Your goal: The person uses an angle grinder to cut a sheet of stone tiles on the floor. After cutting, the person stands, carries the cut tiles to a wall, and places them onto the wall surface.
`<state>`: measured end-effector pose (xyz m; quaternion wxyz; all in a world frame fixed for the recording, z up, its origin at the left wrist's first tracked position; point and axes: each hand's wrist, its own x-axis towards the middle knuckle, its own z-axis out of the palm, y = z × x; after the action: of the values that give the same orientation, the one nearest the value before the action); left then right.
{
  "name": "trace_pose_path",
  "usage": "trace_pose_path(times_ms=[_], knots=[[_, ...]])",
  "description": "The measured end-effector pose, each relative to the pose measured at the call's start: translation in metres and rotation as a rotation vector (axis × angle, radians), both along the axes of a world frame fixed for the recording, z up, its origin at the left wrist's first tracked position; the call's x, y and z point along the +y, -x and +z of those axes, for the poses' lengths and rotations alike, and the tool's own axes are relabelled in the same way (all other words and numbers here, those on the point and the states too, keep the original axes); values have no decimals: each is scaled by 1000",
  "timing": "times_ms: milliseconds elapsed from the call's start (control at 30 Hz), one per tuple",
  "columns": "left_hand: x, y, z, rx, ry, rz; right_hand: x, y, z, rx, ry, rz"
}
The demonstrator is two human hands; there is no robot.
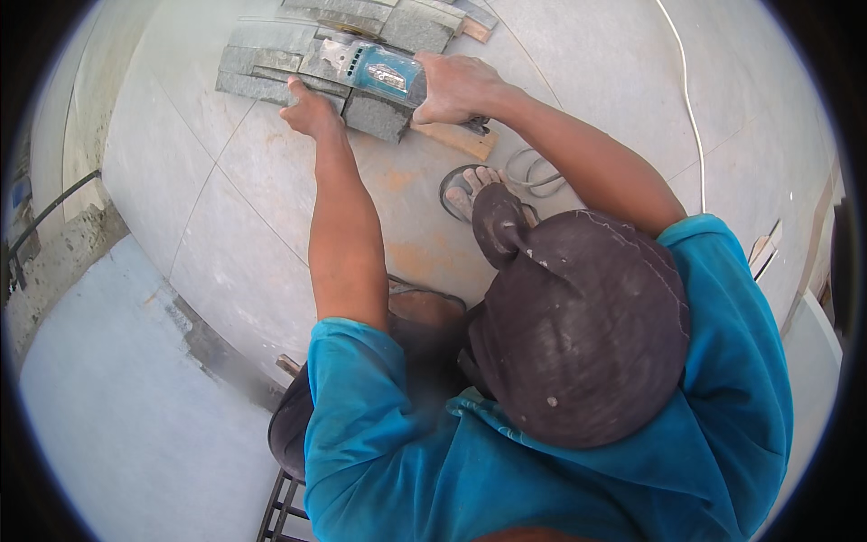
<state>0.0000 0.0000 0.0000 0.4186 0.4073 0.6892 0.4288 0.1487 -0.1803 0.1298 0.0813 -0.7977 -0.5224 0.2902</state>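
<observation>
- Grey stones lie close together on the floor.
- The left hand touches their near edge, thumb on top; I can't tell if its fingers squeeze.
- The blue power tool is over the stones.
- The right hand is wrapped around the tool's back end.
- A curled grey cord lies beside a foot.
- A white cord is farther right.
</observation>
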Motion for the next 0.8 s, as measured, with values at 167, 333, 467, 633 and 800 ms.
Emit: trace_pose_path(times_ms=[167, 333, 467, 633, 800], knots=[[-3, -3, 2, 29, -8, 5, -1, -2, -4, -7, -12, -14], [-2, -1, 1, 38, -10, 13, 3, -1, -2, 14, -26, 2], [-1, 2, 4, 35, 11, 3, 5, 0, -3, 24, -23, 6], [1, 4, 2, 43, -11, 23, 4, 3, 0, 22, -23, 6], [-2, -1, 3, 25, -9, 21, -2, -1, 3, 40, -21, 1]])
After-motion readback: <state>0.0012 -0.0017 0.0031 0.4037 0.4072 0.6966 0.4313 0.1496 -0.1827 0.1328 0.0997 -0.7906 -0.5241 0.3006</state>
